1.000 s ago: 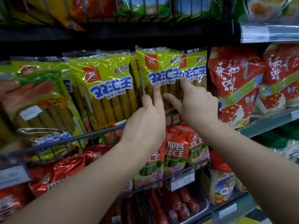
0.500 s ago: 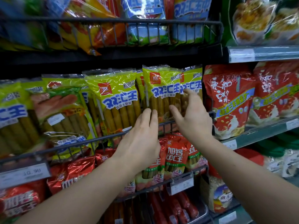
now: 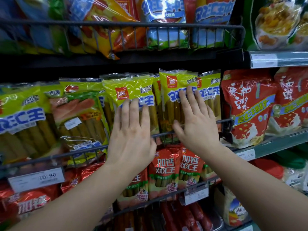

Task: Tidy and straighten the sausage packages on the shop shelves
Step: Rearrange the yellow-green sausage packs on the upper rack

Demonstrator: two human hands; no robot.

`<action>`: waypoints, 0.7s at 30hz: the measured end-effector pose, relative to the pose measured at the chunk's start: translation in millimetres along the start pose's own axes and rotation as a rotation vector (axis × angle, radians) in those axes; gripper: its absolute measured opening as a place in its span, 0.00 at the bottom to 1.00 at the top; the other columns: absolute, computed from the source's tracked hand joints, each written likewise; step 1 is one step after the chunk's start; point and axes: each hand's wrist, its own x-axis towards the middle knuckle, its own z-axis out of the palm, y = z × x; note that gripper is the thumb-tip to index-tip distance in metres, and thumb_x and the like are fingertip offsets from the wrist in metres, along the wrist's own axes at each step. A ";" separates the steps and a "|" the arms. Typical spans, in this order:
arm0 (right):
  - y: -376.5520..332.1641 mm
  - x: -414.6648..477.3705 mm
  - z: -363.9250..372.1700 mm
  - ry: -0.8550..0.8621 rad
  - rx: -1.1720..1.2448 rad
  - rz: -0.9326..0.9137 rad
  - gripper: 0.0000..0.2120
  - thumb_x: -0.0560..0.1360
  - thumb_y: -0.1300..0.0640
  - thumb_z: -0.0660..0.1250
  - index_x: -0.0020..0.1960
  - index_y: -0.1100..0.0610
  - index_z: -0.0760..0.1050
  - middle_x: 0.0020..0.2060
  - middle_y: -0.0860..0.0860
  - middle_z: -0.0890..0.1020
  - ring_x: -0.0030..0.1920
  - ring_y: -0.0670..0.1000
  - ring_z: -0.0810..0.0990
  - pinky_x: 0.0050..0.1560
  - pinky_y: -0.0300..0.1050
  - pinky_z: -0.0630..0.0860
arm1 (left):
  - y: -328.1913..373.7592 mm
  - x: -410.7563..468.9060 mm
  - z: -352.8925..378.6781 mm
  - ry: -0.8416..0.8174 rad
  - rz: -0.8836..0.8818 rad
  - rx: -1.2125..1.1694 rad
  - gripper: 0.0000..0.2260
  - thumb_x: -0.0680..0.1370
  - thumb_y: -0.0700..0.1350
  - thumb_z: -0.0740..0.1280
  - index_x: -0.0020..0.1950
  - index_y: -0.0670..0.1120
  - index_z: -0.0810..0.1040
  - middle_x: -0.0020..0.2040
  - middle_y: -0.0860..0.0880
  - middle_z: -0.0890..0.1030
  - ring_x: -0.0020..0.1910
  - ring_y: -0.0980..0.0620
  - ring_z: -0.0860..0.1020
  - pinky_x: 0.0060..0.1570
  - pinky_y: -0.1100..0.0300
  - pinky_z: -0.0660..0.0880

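Yellow-green sausage packages stand in a row behind the wire rail of the middle shelf. My left hand lies flat, fingers together, against one upright package. My right hand lies flat with fingers spread on the neighbouring package. Neither hand grips anything. A further package stands at the row's right end. To the left, one package leans tilted, and another stands beyond it.
Red sausage packs fill the wire shelf below, with price tags on the rails. Red bags stand on the shelf to the right. Blue and orange packs sit on the shelf above.
Both hands have shifted from pinching between the packages to lying flat on their fronts. The camera view has tilted upward, showing more of the top shelf.
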 end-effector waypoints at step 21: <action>-65.1 -21.3 -14.3 0.244 0.165 -0.052 0.30 0.71 0.51 0.65 0.70 0.60 0.67 0.65 0.57 0.71 0.65 0.58 0.68 0.63 0.57 0.70 | -48.8 4.8 -23.5 -0.175 0.199 -0.285 0.35 0.78 0.52 0.63 0.80 0.54 0.49 0.80 0.56 0.38 0.77 0.54 0.33 0.68 0.53 0.68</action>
